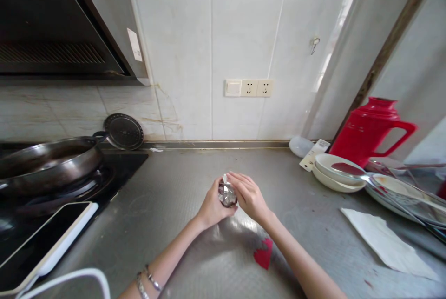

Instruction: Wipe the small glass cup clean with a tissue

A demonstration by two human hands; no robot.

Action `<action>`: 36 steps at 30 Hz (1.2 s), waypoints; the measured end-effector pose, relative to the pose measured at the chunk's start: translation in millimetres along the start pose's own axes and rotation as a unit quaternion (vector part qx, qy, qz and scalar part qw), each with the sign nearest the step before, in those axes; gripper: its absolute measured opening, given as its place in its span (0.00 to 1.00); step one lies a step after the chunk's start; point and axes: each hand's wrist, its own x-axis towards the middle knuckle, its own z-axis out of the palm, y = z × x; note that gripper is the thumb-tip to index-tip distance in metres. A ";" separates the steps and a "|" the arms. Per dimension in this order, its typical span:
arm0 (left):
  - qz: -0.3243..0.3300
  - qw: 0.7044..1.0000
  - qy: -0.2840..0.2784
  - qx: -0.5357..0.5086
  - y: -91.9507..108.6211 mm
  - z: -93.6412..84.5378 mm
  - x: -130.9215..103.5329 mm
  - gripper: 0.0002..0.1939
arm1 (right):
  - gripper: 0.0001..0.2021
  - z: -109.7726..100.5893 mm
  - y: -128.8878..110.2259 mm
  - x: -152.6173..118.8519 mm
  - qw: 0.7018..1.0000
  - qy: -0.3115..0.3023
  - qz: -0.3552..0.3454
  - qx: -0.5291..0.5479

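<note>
A small round container (pixel 227 195) with crinkled silver foil over its top is between my hands, above the middle of the metal counter (pixel 181 252). My left hand (pixel 215 204) is wrapped round its left and near side. From the right, my right hand (pixel 250 195) has its fingers held together over the upper edge, closed on the foil at the rim; its fingertips are partly hidden. A small pale tab (pixel 225 177) sticks up at the far rim. Close to my right forearm lies a jagged red scrap (pixel 264 253). The container's sides are mostly covered by my hands.
A wide steel pan (pixel 75 162) sits on the black cooktop at left, near a phone-like device (pixel 52 238) and white cable (pixel 75 273). At right stand a red thermos (pixel 369 129), stacked white bowls (pixel 337 182), plates with utensils, and a white napkin (pixel 386 241). A range hood (pixel 66 20) overhangs the left.
</note>
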 end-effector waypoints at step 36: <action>-0.028 0.999 0.020 0.010 -6.0 -7.1 6.6 0.32 | 0.19 11.5 -20.1 -1.1 0.996 0.017 0.011 0.091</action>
